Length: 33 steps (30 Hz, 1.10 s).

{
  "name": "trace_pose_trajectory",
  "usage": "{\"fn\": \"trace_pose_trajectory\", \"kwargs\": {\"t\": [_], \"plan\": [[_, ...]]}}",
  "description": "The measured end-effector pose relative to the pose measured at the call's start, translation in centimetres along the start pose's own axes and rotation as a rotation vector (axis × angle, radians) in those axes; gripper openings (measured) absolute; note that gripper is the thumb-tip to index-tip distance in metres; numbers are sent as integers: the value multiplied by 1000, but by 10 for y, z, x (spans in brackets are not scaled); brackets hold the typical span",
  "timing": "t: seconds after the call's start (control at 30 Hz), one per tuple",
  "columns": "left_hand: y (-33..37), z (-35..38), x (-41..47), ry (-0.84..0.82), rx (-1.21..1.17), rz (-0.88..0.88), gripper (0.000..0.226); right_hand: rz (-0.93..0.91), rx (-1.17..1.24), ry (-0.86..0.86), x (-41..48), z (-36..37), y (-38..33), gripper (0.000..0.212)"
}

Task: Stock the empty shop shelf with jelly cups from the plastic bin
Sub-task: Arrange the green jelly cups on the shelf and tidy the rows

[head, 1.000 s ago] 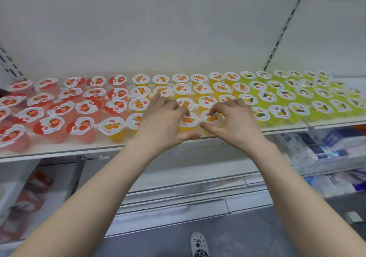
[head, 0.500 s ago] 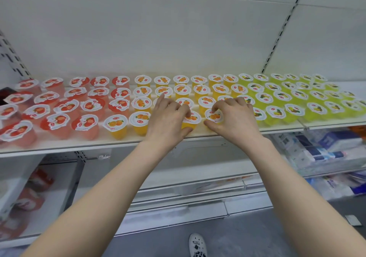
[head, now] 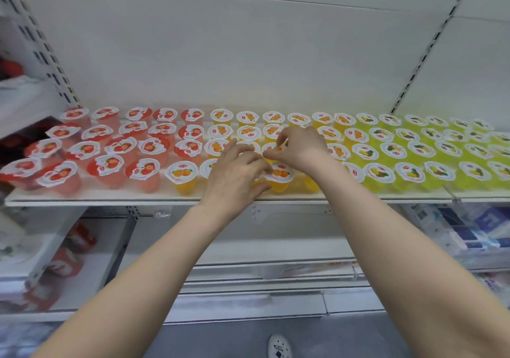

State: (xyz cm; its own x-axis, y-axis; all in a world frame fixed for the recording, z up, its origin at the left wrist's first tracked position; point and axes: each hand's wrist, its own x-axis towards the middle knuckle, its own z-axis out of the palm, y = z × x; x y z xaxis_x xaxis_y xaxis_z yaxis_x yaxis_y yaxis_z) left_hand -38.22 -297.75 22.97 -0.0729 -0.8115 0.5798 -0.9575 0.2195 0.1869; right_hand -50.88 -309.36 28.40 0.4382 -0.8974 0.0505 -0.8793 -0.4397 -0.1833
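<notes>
Jelly cup lids — print blurred, unreadable

Close-packed jelly cups; open space above

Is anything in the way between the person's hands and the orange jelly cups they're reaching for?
Nothing visible does. The right hand pinches an orange jelly cup in the second row from the front; the left hand covers neighbouring cups beside it.

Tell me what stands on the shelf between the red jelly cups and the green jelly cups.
The orange jelly cups fill that stretch, as the head view shows; the left hand and right hand are among them.
</notes>
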Motion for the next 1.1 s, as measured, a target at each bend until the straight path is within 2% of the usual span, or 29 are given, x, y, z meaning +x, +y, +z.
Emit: {"fn": "trace_pose_trajectory", "kwargs": {"t": [0.23,0.47,0.57,0.67,0.8,0.9,1.0,1.1], "plan": [[2,4,3,53,0,15,25,-21,10,57,5,3,-1,42],[-1,6,2,56,-3,30,25,-25,51,43,4,4,6,42],[-5,-4,0,57,-8,3,38,-63,76,74,2,0,10,43],[-19,-22,-5,54,1,-71,53,-161,71,203,-6,-3,12,39],[-41,-49,-20,-65,64,-153,67,-334,174,305,-28,1,3,36],[-52,-58,-31,-117,124,-167,61,-406,154,271,-48,14,-14,43],[-53,-55,-37,-141,154,-161,51,-426,2,230,-58,26,-26,47],[-53,-51,-40,-104,136,-185,40,-424,-76,226,-61,31,-32,40]]}}
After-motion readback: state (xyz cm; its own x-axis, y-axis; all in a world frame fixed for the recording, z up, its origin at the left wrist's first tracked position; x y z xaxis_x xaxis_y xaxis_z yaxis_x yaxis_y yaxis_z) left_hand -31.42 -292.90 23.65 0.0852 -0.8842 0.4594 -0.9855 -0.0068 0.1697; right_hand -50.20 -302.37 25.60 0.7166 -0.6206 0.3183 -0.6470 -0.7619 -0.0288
